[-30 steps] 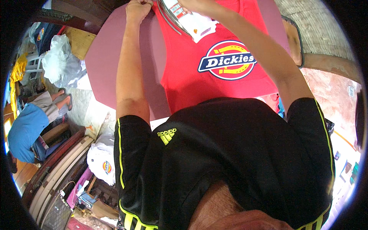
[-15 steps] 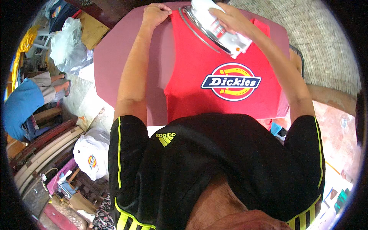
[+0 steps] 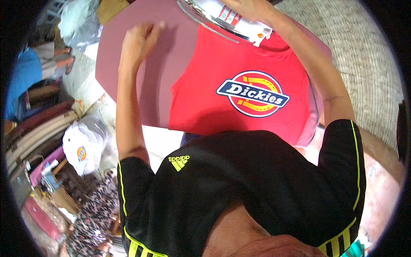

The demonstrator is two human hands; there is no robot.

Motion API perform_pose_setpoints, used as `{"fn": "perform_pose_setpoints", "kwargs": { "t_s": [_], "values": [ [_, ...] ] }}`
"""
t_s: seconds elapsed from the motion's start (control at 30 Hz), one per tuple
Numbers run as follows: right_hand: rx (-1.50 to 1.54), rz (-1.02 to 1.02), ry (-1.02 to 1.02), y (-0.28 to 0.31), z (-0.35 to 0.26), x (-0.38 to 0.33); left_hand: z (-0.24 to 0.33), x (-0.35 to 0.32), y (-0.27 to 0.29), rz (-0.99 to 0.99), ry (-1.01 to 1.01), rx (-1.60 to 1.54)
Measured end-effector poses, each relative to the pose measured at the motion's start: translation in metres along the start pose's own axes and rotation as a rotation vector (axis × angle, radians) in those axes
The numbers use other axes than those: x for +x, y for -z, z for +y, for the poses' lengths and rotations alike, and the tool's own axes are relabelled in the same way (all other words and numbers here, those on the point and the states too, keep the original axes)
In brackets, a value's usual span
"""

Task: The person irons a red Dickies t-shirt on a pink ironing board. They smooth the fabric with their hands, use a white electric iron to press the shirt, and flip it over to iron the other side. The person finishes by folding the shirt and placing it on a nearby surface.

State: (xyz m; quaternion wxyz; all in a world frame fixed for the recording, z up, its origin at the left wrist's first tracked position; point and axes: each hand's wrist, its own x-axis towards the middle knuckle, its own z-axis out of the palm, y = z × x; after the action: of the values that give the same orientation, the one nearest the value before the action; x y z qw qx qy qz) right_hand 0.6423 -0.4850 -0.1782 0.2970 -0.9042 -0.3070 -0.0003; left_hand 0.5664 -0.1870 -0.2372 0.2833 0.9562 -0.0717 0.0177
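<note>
A red sleeveless shirt [image 3: 201, 81] with a round blue, white and yellow emblem [image 3: 253, 93] lies spread on a mauve padded table [image 3: 117, 64]. My right hand [image 3: 252, 7], cut by the upper edge, grips a white clothes iron [image 3: 239, 21] at the shirt's far end. The iron's handle and top are partly outside the picture. A bent metal rim runs along the iron's left side. My left hand [image 3: 141, 39] is raised over the bare mauve surface, left of the shirt. It is blurred, with its fingers loosely bent and apart, and nothing shows in it.
A woven mat [image 3: 355, 47] covers the area at right. On the left are a translucent plastic bag [image 3: 77, 21], a person in blue [image 3: 28, 70], a white bundle with an emblem [image 3: 83, 147] and stacked long boards [image 3: 38, 130]. Patterned cloth [image 3: 92, 214] lies at lower left.
My left hand has released the shirt's far left edge and moved left and nearer. The iron has shifted left and farther toward the upper edge. The whole view has turned slightly.
</note>
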Motion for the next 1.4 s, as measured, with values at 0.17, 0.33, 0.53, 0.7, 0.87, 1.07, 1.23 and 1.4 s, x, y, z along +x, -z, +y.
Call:
{"fn": "perform_pose_setpoints", "kwargs": {
  "t_s": [0.17, 0.33, 0.53, 0.7, 0.87, 1.07, 1.23, 1.4],
  "values": [
    [0.011, -0.158, 0.028, 0.020, -0.004, 0.005, 0.066, -0.143, -0.022, -0.110, 0.333, 0.081],
    [-0.078, -0.400, 0.500, 0.040, 0.022, 0.018, 0.064, -0.180, -0.089, 0.557, 0.268, 0.182],
    [0.018, -0.643, 0.817, 0.026, 0.001, 0.010, 0.061, -0.180, -0.100, 0.671, 0.300, 0.063],
    [0.006, -0.696, 0.821, 0.002, -0.045, -0.003, 0.067, -0.196, -0.091, 0.591, 0.371, 0.011],
    [0.002, -0.709, 0.858, -0.020, -0.063, -0.006, 0.085, -0.248, -0.079, 0.459, 0.548, 0.012],
    [0.000, -0.762, 0.937, -0.041, -0.107, -0.016, 0.075, -0.269, -0.100, 0.758, 0.511, -0.022],
    [-0.032, -0.752, 1.042, -0.059, -0.128, -0.028, 0.052, -0.297, -0.111, 0.920, 0.687, -0.201],
    [0.058, -0.774, 1.105, -0.086, -0.150, -0.036, 0.043, -0.323, -0.122, 1.035, 0.741, -0.314]
  ]
}}
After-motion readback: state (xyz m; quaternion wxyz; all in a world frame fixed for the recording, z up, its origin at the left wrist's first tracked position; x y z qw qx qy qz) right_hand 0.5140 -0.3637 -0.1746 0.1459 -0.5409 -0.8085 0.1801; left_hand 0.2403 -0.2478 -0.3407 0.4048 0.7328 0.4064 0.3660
